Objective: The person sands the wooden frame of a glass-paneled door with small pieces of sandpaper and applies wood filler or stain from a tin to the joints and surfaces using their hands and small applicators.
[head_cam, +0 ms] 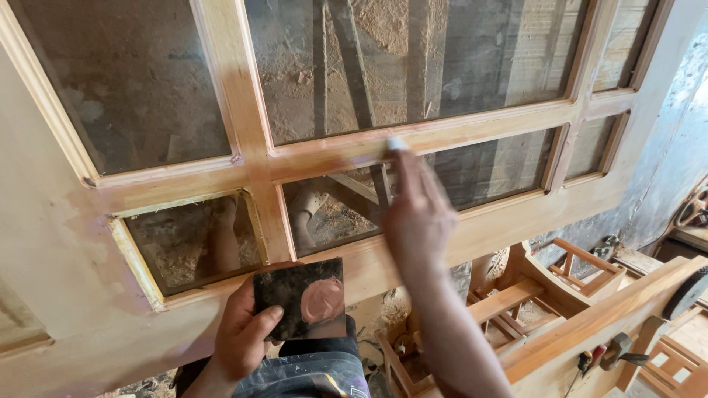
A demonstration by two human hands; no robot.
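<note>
The left hand [240, 335] grips a dark square plate [299, 297] carrying a dab of pinkish filler [323, 300]. The right hand [417, 210], blurred, presses a fingertip against the crossbar of the wooden door frame [346, 151]. This looks like filling the joints; the next stroke would need fresh filler and even pressure.

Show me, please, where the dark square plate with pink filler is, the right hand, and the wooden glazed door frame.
dark square plate [289, 295], head view, bare dark face beside the filler.
right hand [417, 214], head view, back of the hand.
wooden glazed door frame [247, 110], head view, upright bar between panes.
</note>
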